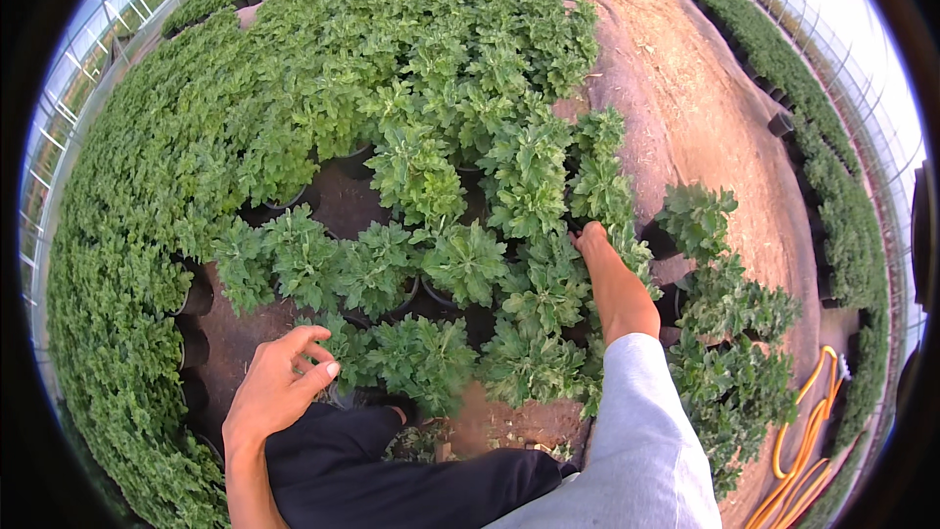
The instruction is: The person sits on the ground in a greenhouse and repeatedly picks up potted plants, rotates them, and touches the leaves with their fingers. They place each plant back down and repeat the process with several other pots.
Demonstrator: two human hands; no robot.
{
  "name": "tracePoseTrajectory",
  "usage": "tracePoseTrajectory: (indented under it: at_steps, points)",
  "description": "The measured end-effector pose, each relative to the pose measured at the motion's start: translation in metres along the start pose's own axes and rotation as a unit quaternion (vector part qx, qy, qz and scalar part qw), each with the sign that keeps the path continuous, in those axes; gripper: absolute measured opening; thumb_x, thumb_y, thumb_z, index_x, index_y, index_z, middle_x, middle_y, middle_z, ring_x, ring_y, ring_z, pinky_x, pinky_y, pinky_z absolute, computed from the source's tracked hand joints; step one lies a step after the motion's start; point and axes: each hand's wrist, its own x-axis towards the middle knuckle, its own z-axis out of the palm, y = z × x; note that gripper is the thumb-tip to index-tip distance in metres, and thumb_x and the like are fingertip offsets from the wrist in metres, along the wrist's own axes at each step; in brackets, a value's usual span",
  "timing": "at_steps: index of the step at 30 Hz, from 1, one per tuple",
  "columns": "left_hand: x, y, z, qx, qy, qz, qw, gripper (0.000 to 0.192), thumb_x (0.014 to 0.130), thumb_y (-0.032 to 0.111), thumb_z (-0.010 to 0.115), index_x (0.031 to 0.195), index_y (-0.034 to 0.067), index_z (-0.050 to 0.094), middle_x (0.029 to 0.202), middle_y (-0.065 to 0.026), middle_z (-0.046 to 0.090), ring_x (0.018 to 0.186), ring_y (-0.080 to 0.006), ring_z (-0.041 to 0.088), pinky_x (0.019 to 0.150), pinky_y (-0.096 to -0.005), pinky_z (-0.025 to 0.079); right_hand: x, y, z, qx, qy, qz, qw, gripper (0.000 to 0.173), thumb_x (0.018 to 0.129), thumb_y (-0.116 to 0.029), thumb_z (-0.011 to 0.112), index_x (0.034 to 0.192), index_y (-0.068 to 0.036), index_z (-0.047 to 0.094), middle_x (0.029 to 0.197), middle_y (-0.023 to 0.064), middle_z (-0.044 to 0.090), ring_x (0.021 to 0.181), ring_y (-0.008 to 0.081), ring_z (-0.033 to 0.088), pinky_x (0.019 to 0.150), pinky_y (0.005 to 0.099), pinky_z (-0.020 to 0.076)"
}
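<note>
My left hand (283,378) hovers over my dark-trousered leg, palm turned inward, thumb and fingers loosely curved apart with nothing between them. Just right of its fingertips is a leafy potted plant (351,353) in the nearest row. My right hand (590,234) reaches forward into the foliage, beside a bushy green plant (530,202) and the pots under it. Leaves hide most of its fingers, so I cannot see whether they grip anything. Another leafy plant (547,294) stands just left of my right forearm.
Dense rows of potted plants (242,103) fill the left and far side. A separate potted group (734,353) stands right of my arm, along a straw-strewn path (698,88). A yellow hose (797,455) lies coiled at lower right. Dark pots (194,294) edge the bare ground at left.
</note>
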Motion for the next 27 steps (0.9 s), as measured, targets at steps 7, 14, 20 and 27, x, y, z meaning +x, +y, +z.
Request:
tracePoseTrajectory:
  at_steps: [7, 14, 20, 27]
  points:
    - [-0.002, -0.005, -0.002, -0.012, 0.012, 0.009, 1.000, 0.047, 0.099, 0.019, 0.077, 0.137, -0.004, 0.066, 0.111, -0.0165, 0.080, 0.086, -0.0215, 0.074, 0.075, -0.0380, 0.058, -0.030, 0.003, 0.007, -0.199, -0.023, -0.023, 0.979, 0.038, 0.108, -0.025, 0.057, 0.137, -0.001, 0.062, 0.137, 0.0216, 0.066, 0.114, 0.0376, 0.065, 0.103, 0.0603, 0.0572]
    - [-0.002, -0.002, -0.001, -0.025, 0.015, 0.018, 0.999, 0.047, 0.099, 0.019, 0.077, 0.138, -0.004, 0.065, 0.111, -0.0160, 0.079, 0.089, -0.0218, 0.074, 0.076, -0.0381, 0.059, -0.047, 0.011, 0.018, -0.338, -0.094, -0.062, 0.934, 0.034, 0.105, -0.025, 0.060, 0.127, 0.000, 0.066, 0.128, 0.0205, 0.067, 0.107, 0.0362, 0.064, 0.097, 0.0573, 0.0557]
    - [-0.009, -0.009, -0.007, -0.016, 0.021, 0.010, 1.000, 0.047, 0.099, 0.018, 0.077, 0.139, -0.004, 0.065, 0.112, -0.0165, 0.079, 0.088, -0.0217, 0.074, 0.076, -0.0385, 0.059, -0.047, 0.020, 0.022, -0.417, -0.125, -0.095, 0.895, 0.031, 0.102, -0.026, 0.063, 0.119, 0.000, 0.068, 0.120, 0.0196, 0.069, 0.101, 0.0350, 0.063, 0.093, 0.0547, 0.0544]
    - [-0.017, -0.025, -0.010, -0.047, 0.044, -0.003, 0.998, 0.047, 0.099, 0.017, 0.077, 0.139, -0.005, 0.064, 0.112, -0.0174, 0.079, 0.085, -0.0212, 0.073, 0.075, -0.0379, 0.059, -0.055, 0.031, 0.038, -0.474, -0.152, -0.136, 0.857, 0.029, 0.099, -0.026, 0.066, 0.110, 0.000, 0.072, 0.111, 0.0185, 0.071, 0.094, 0.0337, 0.063, 0.088, 0.0517, 0.0529]
